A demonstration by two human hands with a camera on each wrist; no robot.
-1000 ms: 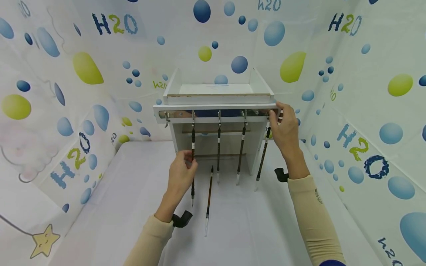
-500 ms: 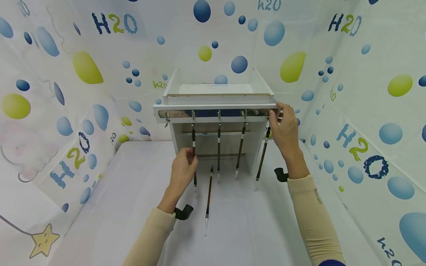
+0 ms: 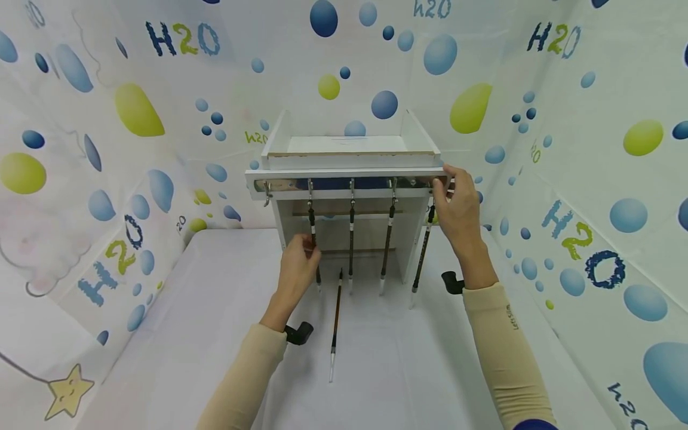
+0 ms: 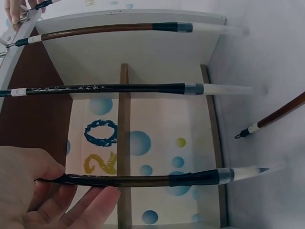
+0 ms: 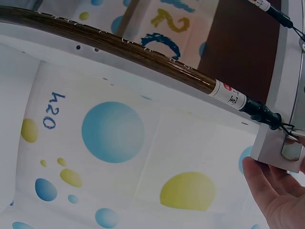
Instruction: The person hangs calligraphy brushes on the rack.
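Observation:
My left hand (image 3: 297, 266) lightly pinches the handle of a calligraphy brush (image 4: 143, 181) between thumb and fingers. By its top loop this brush hangs from a metal hook on the front rail of a white rack (image 3: 371, 194). My right hand (image 3: 461, 209) grips the rail's right end, beside the hook of the rightmost hanging brush (image 5: 157, 57). Between them hang two more brushes, a dark one (image 3: 351, 245) and another (image 3: 386, 245). The hanging brushes have pale tips.
One loose brown brush (image 3: 336, 316) lies on the white tabletop (image 3: 408, 382) in front of the rack. The hook (image 3: 267, 194) at the rail's left end carries no brush. A white tray-like top (image 3: 349, 144) sits above the rail. Patterned walls (image 3: 564, 149) stand behind and beside.
My left hand has moved up and slightly right, away from me. The lower end of its brush has swung back toward the rack. My right hand stays on the rail.

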